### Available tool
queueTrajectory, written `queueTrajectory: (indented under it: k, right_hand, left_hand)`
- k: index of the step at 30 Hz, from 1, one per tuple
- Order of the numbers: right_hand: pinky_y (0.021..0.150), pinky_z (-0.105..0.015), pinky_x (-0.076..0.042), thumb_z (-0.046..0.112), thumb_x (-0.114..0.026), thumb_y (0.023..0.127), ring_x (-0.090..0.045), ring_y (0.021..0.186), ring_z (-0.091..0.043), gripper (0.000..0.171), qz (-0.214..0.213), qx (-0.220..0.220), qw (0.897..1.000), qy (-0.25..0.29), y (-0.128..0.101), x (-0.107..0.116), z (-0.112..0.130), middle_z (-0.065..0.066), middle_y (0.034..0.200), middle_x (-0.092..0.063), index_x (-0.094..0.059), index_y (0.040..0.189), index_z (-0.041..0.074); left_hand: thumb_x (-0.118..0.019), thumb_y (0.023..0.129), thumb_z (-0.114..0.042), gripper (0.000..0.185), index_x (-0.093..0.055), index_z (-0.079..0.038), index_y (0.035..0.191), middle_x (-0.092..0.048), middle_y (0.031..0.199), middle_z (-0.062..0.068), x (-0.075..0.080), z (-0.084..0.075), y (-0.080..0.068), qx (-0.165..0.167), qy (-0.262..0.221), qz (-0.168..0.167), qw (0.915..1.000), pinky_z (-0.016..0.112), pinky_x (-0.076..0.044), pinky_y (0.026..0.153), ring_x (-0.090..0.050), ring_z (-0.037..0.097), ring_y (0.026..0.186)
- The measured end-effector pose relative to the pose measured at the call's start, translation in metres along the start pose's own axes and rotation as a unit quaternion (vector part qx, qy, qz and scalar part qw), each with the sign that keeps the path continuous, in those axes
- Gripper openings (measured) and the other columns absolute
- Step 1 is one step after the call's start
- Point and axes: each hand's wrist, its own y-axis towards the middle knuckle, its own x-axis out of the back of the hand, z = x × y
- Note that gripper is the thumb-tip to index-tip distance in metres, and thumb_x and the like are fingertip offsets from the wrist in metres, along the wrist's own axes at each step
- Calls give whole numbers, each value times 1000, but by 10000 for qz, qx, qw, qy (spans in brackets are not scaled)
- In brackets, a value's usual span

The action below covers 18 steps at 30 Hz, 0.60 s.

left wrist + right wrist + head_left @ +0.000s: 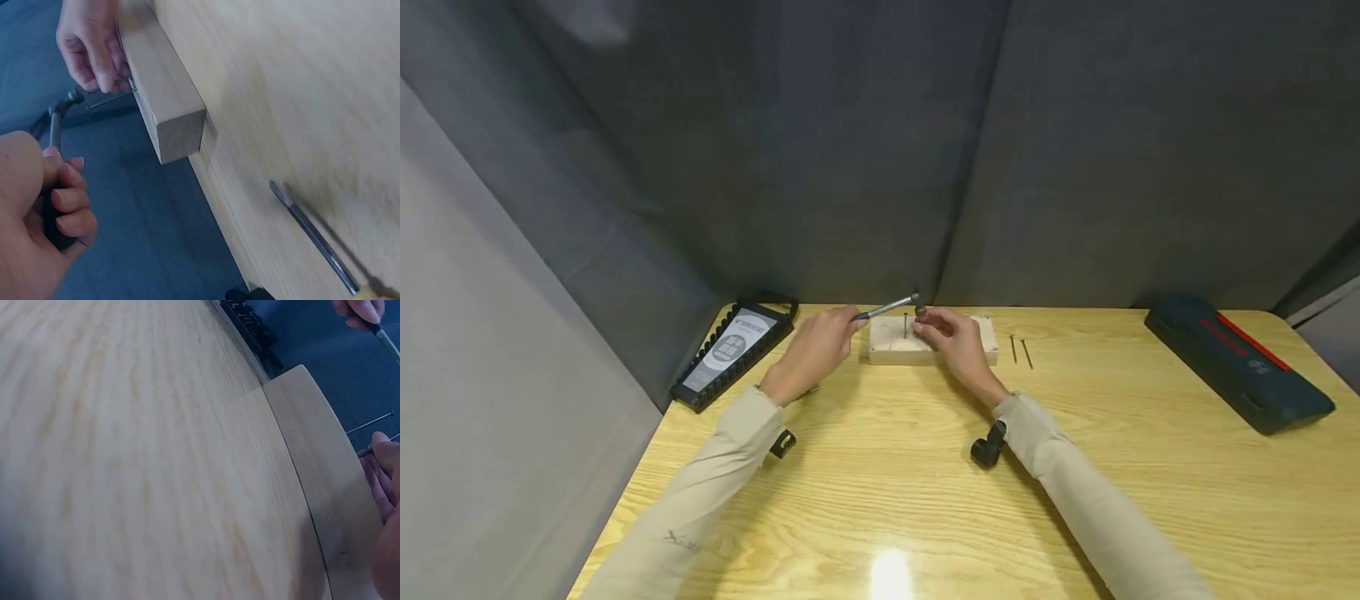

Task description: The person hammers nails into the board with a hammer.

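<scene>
Dark cloth (pixel 820 167) behind; wood-grain worktop (pixel 865 467) before me. Pale block (pixel 891 357) sits near the middle of the worktop's far edge, standing nail (pixel 906 327) upright on it. My left hand (pixel 820 343) curls round the handle of a hammer (pixel 891 307), head raised over the block. My right hand (pixel 958 342) pinches a second nail (pixel 124 80) beside the first. Two loose nails (pixel 1027 353) (nearly parallel) lie right of the block. Black rack (pixel 730 350): far left corner.

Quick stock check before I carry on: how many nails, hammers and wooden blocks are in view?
Nails: 4 (upright nail on the block, held nail in the right hand, two loose nails on the table)
Hammers: 1
Wooden blocks: 1
Total: 6
</scene>
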Motion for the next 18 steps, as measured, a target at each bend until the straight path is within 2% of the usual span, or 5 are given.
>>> queueTrajectory:
  k: [3, 6, 13, 15, 18]
  right_hand:
    - [78, -14, -53, 7, -77, 96, -73, 89, -18, 16, -26, -53, 10000, -55, 2, -1, 0, -19, 104, -77, -76, 110, 0]
    - [77, -14, -53, 7, -76, 96, -73, 89, -18, 15, -29, -68, 9999, -101, 1, -1, -1, -18, 103, -77, -76, 109, 0]
    - [78, -13, -53, 6, -77, 95, -74, 92, -26, 19, -96, -62, 9999, -54, 0, -2, -3, -19, 105, -77, -75, 112, -1]
    - [78, -14, -53, 7, -77, 96, -74, 92, -24, 18, -65, -86, 9999, -49, 0, -3, -3, -19, 105, -77, -75, 112, -1]
    - [78, -14, -54, 9, -76, 97, -74, 92, -20, 18, -9, -102, 9999, -103, 1, -2, -1, -18, 105, -77, -75, 111, 0]
  left_hand:
    - [-55, 111, -16, 25, -64, -1, 94, -55, 74, 6, -2, 3, -2, 36, -12, -102, 9999, 32, -40, 51, -47, 17, 59]
    - [-55, 110, -16, 25, -62, -1, 92, -54, 72, 6, -6, 4, -4, 54, -159, -286, 9994, 33, -40, 52, -47, 18, 58]
    - [-55, 111, -17, 24, -67, -1, 98, -61, 75, 5, -8, 7, -6, 9, -13, 184, 9998, 27, -39, 49, -46, 12, 56]
    - [-55, 111, -18, 24, -66, -1, 97, -61, 76, 5, -2, 6, -4, -43, 40, -6, 10000, 29, -42, 50, -48, 14, 57]
    - [-55, 110, -17, 22, -64, -1, 99, -59, 77, 8, 9, 1, 2, -107, -180, -636, 9978, 36, -45, 53, -51, 19, 59]
